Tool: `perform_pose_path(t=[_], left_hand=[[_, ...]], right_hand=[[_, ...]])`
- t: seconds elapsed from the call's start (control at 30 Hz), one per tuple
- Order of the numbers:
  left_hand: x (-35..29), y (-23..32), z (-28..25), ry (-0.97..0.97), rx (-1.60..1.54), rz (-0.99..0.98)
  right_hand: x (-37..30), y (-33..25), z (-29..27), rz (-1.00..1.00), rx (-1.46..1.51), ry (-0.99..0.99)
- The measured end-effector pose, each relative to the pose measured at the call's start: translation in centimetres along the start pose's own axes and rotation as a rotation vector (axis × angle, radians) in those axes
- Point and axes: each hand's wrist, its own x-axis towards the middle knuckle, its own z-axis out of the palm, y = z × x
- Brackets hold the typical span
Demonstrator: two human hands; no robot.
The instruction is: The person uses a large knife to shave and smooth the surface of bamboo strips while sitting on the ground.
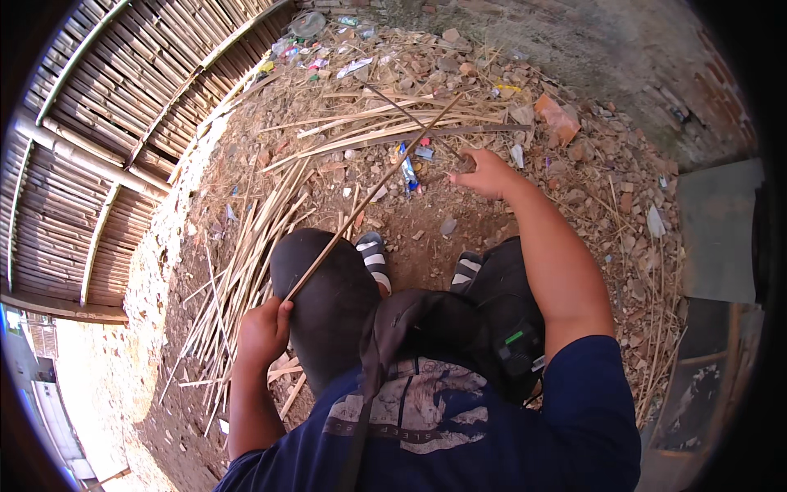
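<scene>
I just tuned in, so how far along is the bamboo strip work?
Done: a pile of split strips lies at the person's left. In hand: the left hand grips one long strip; the right hand reaches forward. Left: loose strips lie scattered ahead.

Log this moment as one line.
left hand: shut on bamboo strip, low end | right hand: extended over ground, near dark stick | bamboo strip pile: left of sandals

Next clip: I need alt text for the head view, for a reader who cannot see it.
Seen from above, a seated person's left hand grips a long thin bamboo strip across the left knee, while the right hand reaches out over the dirt ground. A pile of bamboo strips lies to the left, beside a slatted bamboo wall.
</scene>
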Motion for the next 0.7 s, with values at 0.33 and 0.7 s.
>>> perform_pose_path(t=[0.33,0.7], left_hand=[[-0.1,-1.0,0.5,-0.011,0.002,0.03],[0.1,-0.8,0.4,-0.031,-0.05,-0.004]], right_hand=[[-1.7,-4.1,-0.3,-0.032,-0.027,-0.325],[-2.0,-5.9,1.5,-0.253,-0.228,-0.28]])
